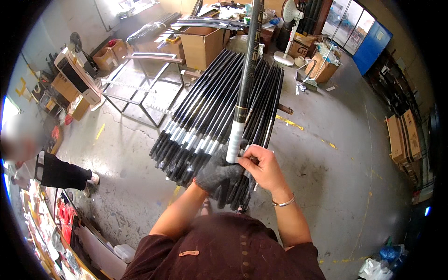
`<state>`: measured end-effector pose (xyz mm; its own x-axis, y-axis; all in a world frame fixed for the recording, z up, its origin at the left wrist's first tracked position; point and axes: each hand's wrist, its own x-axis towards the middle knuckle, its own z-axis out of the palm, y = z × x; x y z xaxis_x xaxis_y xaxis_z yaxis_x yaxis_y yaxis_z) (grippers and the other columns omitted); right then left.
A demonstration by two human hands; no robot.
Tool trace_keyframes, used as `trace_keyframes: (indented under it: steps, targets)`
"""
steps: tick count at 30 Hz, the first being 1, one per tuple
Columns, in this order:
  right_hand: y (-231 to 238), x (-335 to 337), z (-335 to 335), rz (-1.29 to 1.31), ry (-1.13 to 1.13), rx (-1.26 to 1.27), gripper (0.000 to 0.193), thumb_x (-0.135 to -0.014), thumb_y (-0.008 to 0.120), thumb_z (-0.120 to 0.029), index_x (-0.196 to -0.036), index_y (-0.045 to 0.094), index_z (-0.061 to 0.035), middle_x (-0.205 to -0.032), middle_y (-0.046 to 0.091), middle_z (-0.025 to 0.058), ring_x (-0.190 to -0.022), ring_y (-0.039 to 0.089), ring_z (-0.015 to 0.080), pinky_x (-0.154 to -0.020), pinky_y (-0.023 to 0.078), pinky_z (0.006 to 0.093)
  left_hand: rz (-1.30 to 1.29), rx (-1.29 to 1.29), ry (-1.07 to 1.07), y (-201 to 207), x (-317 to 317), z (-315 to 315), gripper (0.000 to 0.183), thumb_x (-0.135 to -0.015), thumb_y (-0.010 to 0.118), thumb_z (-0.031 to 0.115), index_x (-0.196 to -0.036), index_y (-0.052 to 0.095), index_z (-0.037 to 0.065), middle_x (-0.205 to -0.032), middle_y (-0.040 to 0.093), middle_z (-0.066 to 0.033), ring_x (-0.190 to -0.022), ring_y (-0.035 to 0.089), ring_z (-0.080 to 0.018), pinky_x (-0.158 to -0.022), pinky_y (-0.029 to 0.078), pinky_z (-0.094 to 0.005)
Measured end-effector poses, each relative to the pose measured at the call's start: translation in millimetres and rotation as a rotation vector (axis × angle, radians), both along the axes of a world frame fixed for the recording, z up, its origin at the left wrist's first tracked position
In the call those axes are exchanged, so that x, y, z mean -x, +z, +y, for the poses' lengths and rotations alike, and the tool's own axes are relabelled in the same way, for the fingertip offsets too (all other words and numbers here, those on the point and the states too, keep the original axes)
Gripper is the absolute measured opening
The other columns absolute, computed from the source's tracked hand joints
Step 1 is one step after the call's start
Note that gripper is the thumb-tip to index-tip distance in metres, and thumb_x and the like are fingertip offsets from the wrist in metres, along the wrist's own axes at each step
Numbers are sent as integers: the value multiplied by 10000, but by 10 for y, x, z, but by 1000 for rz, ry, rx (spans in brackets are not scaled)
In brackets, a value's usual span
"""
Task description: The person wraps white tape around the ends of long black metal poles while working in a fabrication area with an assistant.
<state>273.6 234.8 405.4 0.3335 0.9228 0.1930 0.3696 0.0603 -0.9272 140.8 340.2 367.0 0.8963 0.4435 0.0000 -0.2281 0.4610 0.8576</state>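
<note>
A long black fishing rod (242, 95) stands nearly upright in front of me, with gold markings and a white-wrapped lower end (235, 140). My left hand (218, 175), in a dark grey knit glove, is closed around the bottom of that rod; part of its grip is hidden. My bare right hand (262, 167) pinches at the edge of the white wrapping, thumb and forefinger together, and a bracelet circles its wrist. Beneath both hands lies a wide row of similar black rods (205, 112), several with clear plastic and black grips at their near ends.
A bare metal frame (144, 88) stands left of the rods, near a cardboard box (200, 46). At the back right are a white fan (287, 35) and a dustpan (308, 83). Another person (60, 170) is at the left. Flattened cartons (403, 140) lean at the right.
</note>
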Motion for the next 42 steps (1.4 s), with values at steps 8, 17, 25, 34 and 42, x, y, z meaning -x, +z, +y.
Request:
trace_keyframes:
  steps: [8,17,25,34,42]
  targets:
    - [-1355,-1895,-1184,-432,-876,362,241,-820,646,-174,-740,538,26,-643,531,201,-569,467,247,-565,401,398,-137,364,-152,-41,124,119,522,-645,827,206,-1024,517,24,-609,457,20,-433,428,-105,-384,339,-229]
    - [-2187,-2093,-3005,-585,-1125,758,211,-800,684,-201,-777,598,-11,-747,627,196,-710,594,385,-641,451,458,-157,458,-213,-163,-345,42,407,-714,770,175,-1007,514,57,-620,446,21,-458,409,-90,-391,320,-224]
    - [-2109,-2391,-4476,-669,-1320,977,184,-805,668,-150,-794,591,16,-787,627,215,-742,593,406,-632,440,471,-159,239,-250,-107,-401,216,857,-679,787,151,-1408,338,104,-726,561,-37,-521,513,-137,-408,387,-260]
    - [-2307,-2587,-5179,-615,-1374,996,194,-822,648,-135,-841,582,46,-844,627,247,-767,594,420,-681,449,487,25,-68,-194,-136,-418,43,955,-627,855,310,-1406,361,60,-1287,488,-31,-1169,448,-175,-987,366,-305]
    - [-2573,-2932,-6148,-271,-1636,813,171,-821,545,-126,-843,573,41,-886,649,214,-824,637,331,-671,454,457,149,-212,-87,-360,-257,381,727,-726,794,211,-1343,442,59,-1000,543,-14,-846,552,-114,-672,497,-251]
